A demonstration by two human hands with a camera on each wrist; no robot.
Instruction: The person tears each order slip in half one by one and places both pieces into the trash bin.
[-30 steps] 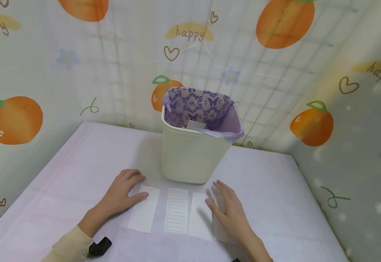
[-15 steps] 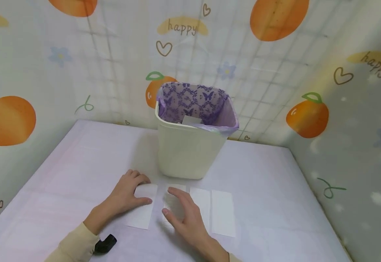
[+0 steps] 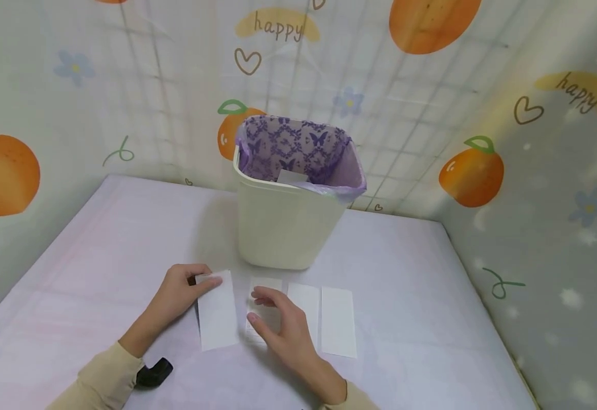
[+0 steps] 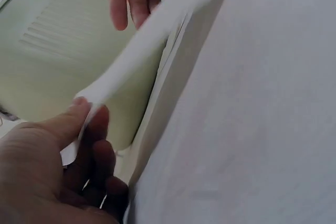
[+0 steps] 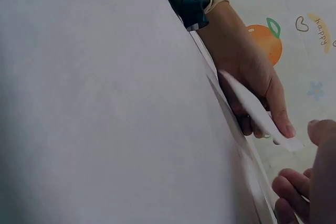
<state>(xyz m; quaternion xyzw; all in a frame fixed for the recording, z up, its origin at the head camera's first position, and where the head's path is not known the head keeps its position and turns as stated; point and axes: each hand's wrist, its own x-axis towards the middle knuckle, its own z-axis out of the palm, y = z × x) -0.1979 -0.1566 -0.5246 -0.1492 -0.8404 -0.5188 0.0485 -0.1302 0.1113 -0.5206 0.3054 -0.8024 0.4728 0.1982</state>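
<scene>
L hand [image 3: 179,289] pinches far-L corner of white slip [image 3: 218,316], tilted up, long axis approx. near-far. R hand [image 3: 289,329], loosely spread w/ nothing held, just R of it, over next slip [image 3: 269,281]. Bin [image 3: 285,228] beyond, to R, on counter [image 3: 401,285].

Yr held paper slip [image 3: 218,316] is plain wht, the far-R slip [image 3: 338,322] too; yr sleeves [image 3: 105,373], beige. Bin [image 3: 280,228] ahead of you: cream, w/ lt-purple liner [image 3: 298,145] in dk-purple butterfly/floral print. Table [image 3: 406,285]: pale lilac-wht. Backdrop [image 3: 185,85]: whitish, w/ orange fruit, brn heart outlines, blue flrs & yel. "happy" patches.
</scene>
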